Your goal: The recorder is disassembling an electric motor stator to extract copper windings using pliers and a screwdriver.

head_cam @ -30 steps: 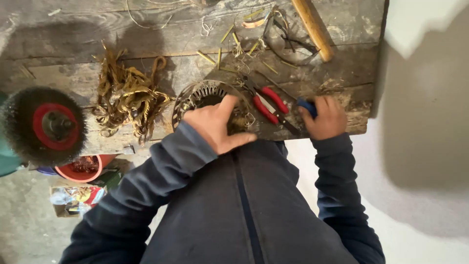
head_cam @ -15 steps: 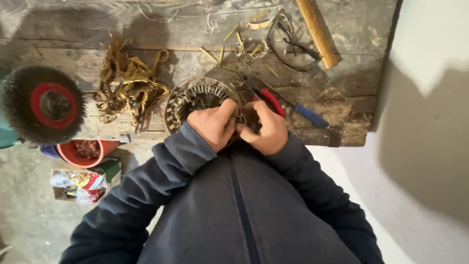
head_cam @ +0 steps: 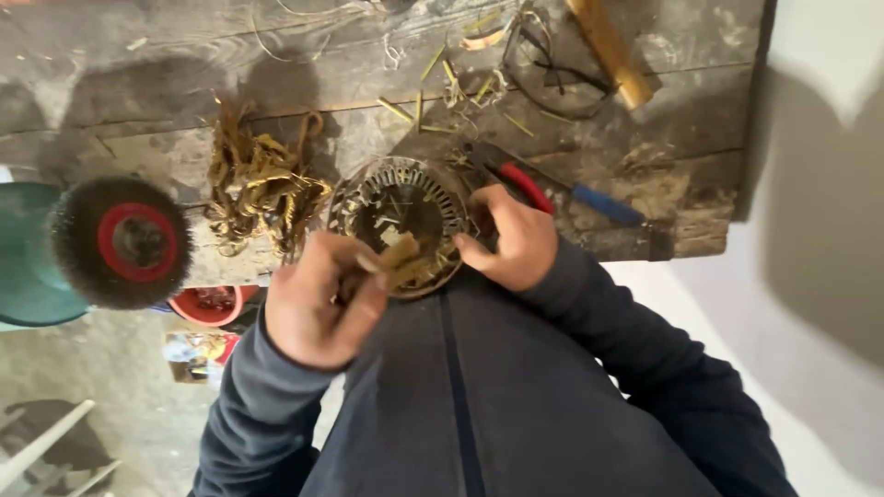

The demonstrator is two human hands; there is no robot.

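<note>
At the stator, hands newly parted.

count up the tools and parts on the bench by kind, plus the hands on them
hands: 2, left hand and right hand
slotted metal ring: 1
wire brush wheel: 1
red-handled pliers: 1
blue-handled tool: 1
wooden handle: 1
heap of tan strips: 1
total: 8

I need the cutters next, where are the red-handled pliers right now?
In the head view, the red-handled pliers lie on the wooden bench, just beyond the right hand, between the round stator and a blue-handled tool.
</note>
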